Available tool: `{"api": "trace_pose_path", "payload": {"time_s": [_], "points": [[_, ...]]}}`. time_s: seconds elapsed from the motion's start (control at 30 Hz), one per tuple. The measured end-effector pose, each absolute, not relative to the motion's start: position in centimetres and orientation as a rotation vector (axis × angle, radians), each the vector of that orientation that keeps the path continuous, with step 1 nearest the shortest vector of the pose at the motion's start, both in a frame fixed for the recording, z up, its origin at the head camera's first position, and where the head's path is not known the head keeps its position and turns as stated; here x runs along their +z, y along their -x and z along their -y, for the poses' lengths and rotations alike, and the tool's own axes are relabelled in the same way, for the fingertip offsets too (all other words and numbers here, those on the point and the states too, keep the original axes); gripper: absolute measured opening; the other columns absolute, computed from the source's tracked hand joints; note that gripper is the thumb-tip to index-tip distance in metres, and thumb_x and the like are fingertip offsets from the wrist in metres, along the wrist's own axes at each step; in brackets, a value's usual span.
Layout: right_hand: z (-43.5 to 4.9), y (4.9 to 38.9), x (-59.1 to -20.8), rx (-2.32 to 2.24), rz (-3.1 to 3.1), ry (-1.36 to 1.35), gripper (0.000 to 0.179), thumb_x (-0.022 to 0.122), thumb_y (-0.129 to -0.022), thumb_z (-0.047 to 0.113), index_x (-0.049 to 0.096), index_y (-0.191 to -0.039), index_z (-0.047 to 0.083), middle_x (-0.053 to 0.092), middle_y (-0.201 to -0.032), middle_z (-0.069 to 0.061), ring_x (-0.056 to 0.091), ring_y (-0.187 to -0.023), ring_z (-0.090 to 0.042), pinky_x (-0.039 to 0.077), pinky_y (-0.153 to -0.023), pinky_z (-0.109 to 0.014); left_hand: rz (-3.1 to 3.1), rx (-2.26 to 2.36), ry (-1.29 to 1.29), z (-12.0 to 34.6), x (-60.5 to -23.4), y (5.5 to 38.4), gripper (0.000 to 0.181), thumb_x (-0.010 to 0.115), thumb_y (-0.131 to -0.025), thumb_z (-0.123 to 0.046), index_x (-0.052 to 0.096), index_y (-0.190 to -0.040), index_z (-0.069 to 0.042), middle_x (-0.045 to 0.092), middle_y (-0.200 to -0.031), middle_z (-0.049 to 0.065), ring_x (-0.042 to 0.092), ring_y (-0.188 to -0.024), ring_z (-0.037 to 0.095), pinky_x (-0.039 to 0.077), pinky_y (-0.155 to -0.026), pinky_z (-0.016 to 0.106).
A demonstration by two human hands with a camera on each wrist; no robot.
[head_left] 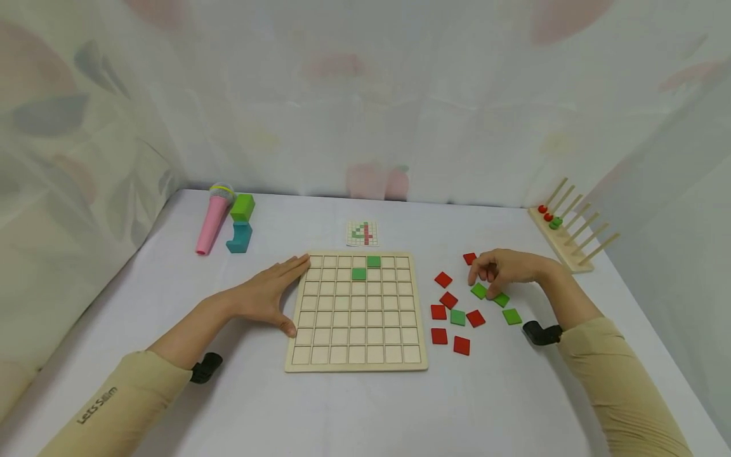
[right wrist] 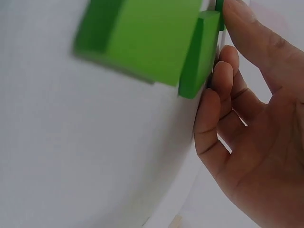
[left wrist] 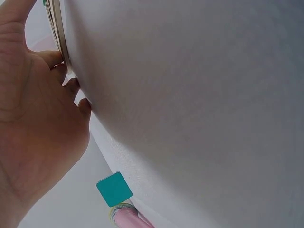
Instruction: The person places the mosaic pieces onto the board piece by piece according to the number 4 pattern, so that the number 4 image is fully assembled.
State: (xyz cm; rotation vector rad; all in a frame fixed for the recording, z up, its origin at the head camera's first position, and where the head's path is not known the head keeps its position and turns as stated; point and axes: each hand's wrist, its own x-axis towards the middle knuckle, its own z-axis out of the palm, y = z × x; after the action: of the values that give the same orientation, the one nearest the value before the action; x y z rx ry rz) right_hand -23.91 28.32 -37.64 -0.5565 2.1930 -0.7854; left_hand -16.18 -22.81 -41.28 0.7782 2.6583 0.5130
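Note:
A wooden grid board (head_left: 356, 367) lies flat, with one green tile (head_left: 374, 261) in its top row and another green tile (head_left: 358, 274) a row lower. Along its left edge rests my left hand (head_left: 257, 298), fingers extended and thumb spread, touching the rim. To the right of the board, my right hand (head_left: 505, 266) is low over loose tiles, fingers bent downward. Its index finger and thumb come down around one light green tile (head_left: 478, 291), the thumb at another light green tile (head_left: 502, 300). Close green tiles (right wrist: 152, 40) appear in the right wrist view.
Several red tiles (head_left: 438, 336) and a darker green tile (head_left: 458, 317) lie between board and right hand. A pattern card (head_left: 362, 233) is behind the board. Back left are a pink microphone (head_left: 212, 222), green block (head_left: 242, 207) and teal block (head_left: 240, 237); a pegged rack (head_left: 562, 247) stands right.

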Motion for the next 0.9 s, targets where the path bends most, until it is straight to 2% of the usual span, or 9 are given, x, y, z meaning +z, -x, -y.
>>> {"api": "trace_pose_path", "payload": {"time_s": [0.4, 0.63, 0.9], "points": [[-28.36, 23.83, -37.97, -0.785, -2.232, 0.546, 0.025, 0.081, -0.077, 0.006, 0.072, -0.1, 0.008, 0.053, -0.088, -0.008, 0.048, -0.086, -0.019, 0.046, -0.067, -0.022, -2.66, 0.493, -0.781, 22.68, -41.07, 16.13, 0.143, 0.083, -0.053, -0.071, 0.014, -0.158, -0.003, 0.007, -0.169, 0.012, 0.01, -0.155, 0.04, 0.017, -0.124, 0.061], [-28.34, 23.73, -37.88, -0.768, -2.295, 0.592, 0.025, 0.083, -0.073, 0.006, 0.07, -0.094, 0.008, 0.058, -0.084, -0.009, 0.051, -0.076, -0.015, 0.046, -0.065, -0.021, -2.659, 0.508, -0.785, 22.78, -41.28, 16.18, 0.144, 0.082, -0.052, -0.073, 0.014, -0.158, -0.003, 0.007, -0.169, 0.012, 0.01, -0.155, 0.04, 0.017, -0.124, 0.061], [-28.0, 23.67, -38.07, -0.754, -2.378, 0.585, 0.018, 0.078, -0.077, 0.005, 0.065, -0.09, 0.009, 0.058, -0.08, -0.004, 0.054, -0.072, -0.015, 0.049, -0.066, -0.026, -2.667, 0.51, -0.783, 22.8, -41.39, 16.21, 0.144, 0.082, -0.052, -0.073, 0.014, -0.159, -0.004, 0.008, -0.169, 0.012, 0.01, -0.156, 0.04, 0.017, -0.125, 0.06]]}}
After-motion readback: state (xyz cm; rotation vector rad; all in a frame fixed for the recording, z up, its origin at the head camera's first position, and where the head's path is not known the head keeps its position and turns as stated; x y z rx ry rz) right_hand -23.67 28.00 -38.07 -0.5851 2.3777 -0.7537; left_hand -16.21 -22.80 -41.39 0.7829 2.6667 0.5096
